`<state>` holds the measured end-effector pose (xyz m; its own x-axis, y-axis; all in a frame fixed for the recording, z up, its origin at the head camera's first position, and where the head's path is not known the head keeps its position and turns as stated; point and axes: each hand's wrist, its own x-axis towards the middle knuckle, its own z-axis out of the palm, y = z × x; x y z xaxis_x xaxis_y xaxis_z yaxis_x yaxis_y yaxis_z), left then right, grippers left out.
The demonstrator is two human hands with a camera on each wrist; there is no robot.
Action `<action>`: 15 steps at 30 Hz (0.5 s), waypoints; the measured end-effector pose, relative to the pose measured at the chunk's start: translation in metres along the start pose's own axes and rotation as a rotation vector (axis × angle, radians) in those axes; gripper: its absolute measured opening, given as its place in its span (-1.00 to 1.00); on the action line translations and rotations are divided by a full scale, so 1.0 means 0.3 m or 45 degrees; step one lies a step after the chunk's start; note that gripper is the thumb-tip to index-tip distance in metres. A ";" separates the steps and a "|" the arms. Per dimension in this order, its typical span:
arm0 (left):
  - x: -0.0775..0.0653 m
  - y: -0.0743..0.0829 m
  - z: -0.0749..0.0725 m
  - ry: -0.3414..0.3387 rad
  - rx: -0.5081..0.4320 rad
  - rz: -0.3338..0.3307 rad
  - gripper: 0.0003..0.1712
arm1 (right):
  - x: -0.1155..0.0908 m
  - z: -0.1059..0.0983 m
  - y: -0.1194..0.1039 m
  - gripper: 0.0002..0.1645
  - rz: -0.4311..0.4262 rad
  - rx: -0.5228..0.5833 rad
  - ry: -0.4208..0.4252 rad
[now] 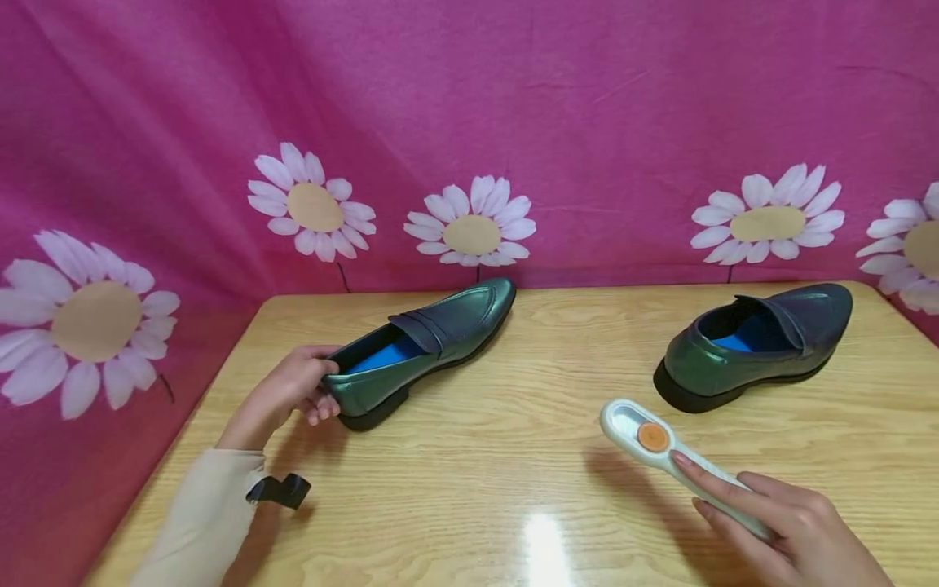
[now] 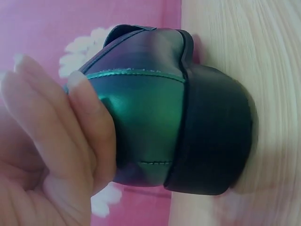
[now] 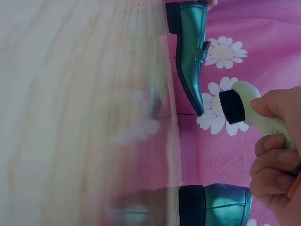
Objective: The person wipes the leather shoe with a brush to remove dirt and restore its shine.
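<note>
In the head view my left hand pinches the back rim of a dark green loafer with a blue insole, its toe pointing to the far right. Up close in the left wrist view, the fingers lie against the shiny green heel counter, above the thick black heel. My right hand grips a white-handled shoe brush with an orange button, held above the table. Its short black bristles show in the right wrist view. The matching loafer stands on the right, beyond the brush.
The light wood table reflects a bright spot at the front. A pink cloth printed with white daisies hangs behind and along the left side. A black strap piece sticks out from the left sleeve.
</note>
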<state>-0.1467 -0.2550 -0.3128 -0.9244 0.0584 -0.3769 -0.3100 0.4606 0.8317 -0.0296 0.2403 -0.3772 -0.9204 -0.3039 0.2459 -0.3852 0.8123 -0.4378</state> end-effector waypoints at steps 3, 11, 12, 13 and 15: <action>-0.004 -0.014 -0.038 0.016 -0.009 -0.012 -0.38 | -0.006 0.003 0.002 -0.23 -0.020 0.009 0.030; -0.007 -0.060 -0.125 0.069 -0.001 -0.042 -0.38 | -0.002 0.003 0.023 -0.26 -0.007 0.027 -0.039; -0.005 -0.066 -0.131 0.070 -0.004 -0.043 -0.38 | -0.001 0.003 0.026 -0.25 -0.018 0.027 -0.039; -0.005 -0.070 -0.137 0.071 -0.005 -0.050 -0.39 | 0.000 0.003 0.029 -0.24 -0.033 0.027 -0.033; 0.004 -0.075 -0.151 0.039 -0.004 -0.048 -0.40 | 0.001 0.001 0.031 -0.23 -0.038 0.031 -0.043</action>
<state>-0.1509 -0.3053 -0.3135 -0.9184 0.0139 -0.3954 -0.3454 0.4594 0.8183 -0.0334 0.2478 -0.3815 -0.9100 -0.3450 0.2299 -0.4138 0.7905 -0.4516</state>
